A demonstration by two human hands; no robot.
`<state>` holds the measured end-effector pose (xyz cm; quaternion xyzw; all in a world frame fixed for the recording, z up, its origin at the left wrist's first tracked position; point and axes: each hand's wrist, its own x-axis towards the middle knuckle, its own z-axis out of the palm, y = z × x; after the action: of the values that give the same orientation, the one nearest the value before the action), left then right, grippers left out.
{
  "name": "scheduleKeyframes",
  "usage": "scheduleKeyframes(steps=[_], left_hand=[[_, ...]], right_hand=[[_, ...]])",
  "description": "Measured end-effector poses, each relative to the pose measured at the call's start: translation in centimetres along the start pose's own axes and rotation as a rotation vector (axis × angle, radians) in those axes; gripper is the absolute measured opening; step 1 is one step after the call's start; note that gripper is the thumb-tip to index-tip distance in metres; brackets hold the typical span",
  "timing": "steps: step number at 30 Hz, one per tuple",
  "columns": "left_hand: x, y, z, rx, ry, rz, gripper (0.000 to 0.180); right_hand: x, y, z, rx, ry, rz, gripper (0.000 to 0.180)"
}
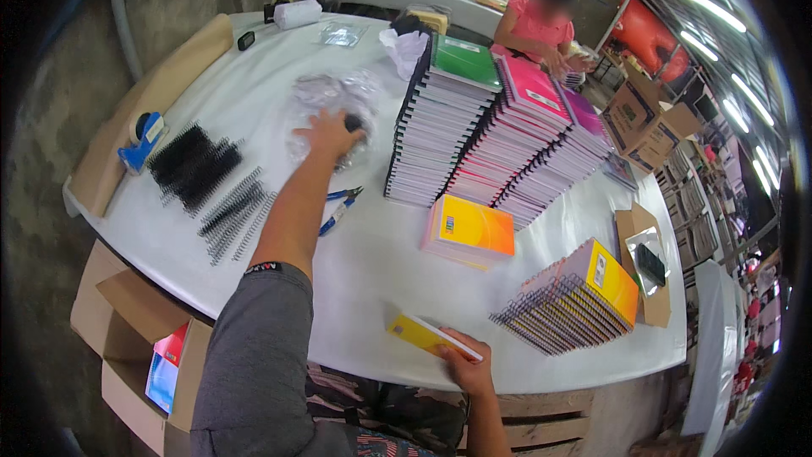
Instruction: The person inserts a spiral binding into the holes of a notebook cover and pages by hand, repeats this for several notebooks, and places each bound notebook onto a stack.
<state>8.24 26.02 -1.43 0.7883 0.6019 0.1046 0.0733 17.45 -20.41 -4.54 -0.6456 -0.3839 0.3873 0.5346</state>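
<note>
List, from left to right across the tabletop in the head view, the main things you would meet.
Blue tape dispenser → black binding coils → left hand on a clear plastic bag → tall leaning notebook stacks → yellow spiral notebooks.

On the white table [372, 262], the left hand [328, 134] reaches into a clear plastic bag [326, 93] beside black binding coils [193, 165], while the right hand [463, 366] grips a yellow notebook [423, 335] near tall stacked notebooks [499, 131].

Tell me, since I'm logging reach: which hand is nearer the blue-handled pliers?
Left. The left hand rests on a clear plastic bag just beyond the blue-handled pliers; the right hand holds a yellow notebook at the table's near edge.
</note>
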Motion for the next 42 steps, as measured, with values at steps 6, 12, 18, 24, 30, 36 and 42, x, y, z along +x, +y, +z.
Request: scheduleKeyframes(steps=[6, 12, 18, 24, 30, 36, 42], left_hand=[[2.3, -8.3, -2.3, 0.082, 0.086, -0.242, 0.071], [0.4, -11.1, -3.2, 0.260, 0.675, 0.047, 0.063], [-15.2, -7.8, -8.1, 0.168, -0.034, 0.072, 0.032], [-23.2, -13.6, -2.5, 0.113, 0.195, 0.024, 0.035], [-21.8, -15.9, -1.7, 0.126, 0.470, 0.034, 0.031], [-21.7, -15.1, -3.3, -0.093, 0.302, 0.080, 0.028], [-30.0, -5.6, -4.3, -0.813, -0.246, 0.562, 0.025]], right_hand=[[0.1, -0.6, 0.4, -0.006, 0.018, -0.060, 0.026], [0.6, -1.5, 1.2, 0.036, -0.023, -0.112, 0.022], [-0.5, -0.9, 0.1, -0.041, 0.034, -0.085, 0.023], [0.1, -1.5, 1.1, -0.001, -0.018, -0.143, 0.025], [-0.1, -1.0, 1.0, 0.061, -0.031, -0.168, 0.030], [-0.3, -0.7, 0.9, 0.016, 0.008, -0.257, 0.029], [-0.2, -1.0, 0.9, 0.093, -0.013, -0.180, 0.030]])
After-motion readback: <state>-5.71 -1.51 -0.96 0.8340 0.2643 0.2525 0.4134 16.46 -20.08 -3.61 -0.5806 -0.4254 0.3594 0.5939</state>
